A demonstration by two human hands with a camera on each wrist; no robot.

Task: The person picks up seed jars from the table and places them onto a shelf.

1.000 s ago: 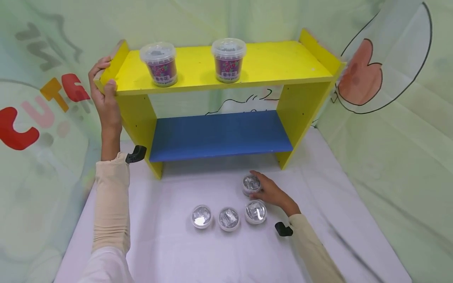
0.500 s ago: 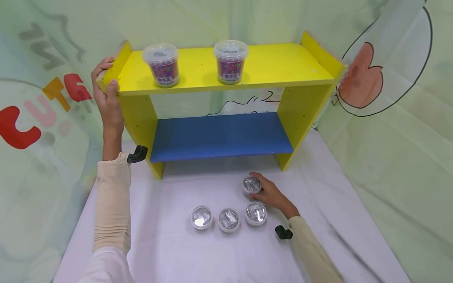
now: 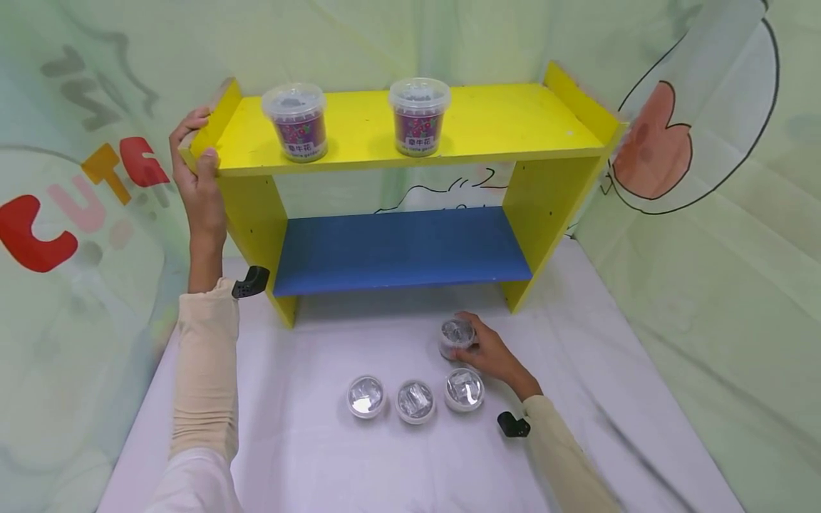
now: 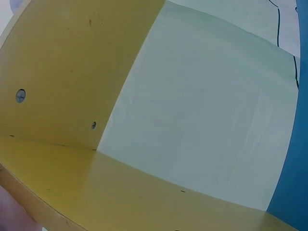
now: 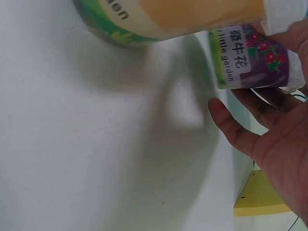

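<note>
My left hand (image 3: 204,196) grips the raised left end of the yellow shelf unit (image 3: 494,121), thumb in front and fingers over the outer side. My right hand (image 3: 492,353) holds a small clear-lidded plastic cup (image 3: 457,335) between thumb and fingers, in front of the unit. In the right wrist view this cup (image 5: 257,57) has a purple flower label. Just nearer me stands another lidded cup (image 3: 465,389), whose orange and green label shows in the right wrist view. Two more lidded cups, one in the middle (image 3: 415,401) and one at left (image 3: 366,396), complete the row.
Two purple-labelled cups, one at left (image 3: 296,121) and one near the middle (image 3: 420,116), stand on the yellow top board. Below it is a blue shelf (image 3: 404,249). White cloth (image 3: 321,463) covers the surface; printed fabric (image 3: 693,299) hangs behind and at both sides.
The cup in my right hand has tilted slightly, showing more of its side. My left hand keeps its hold on the shelf unit. The head view has shifted a little.
</note>
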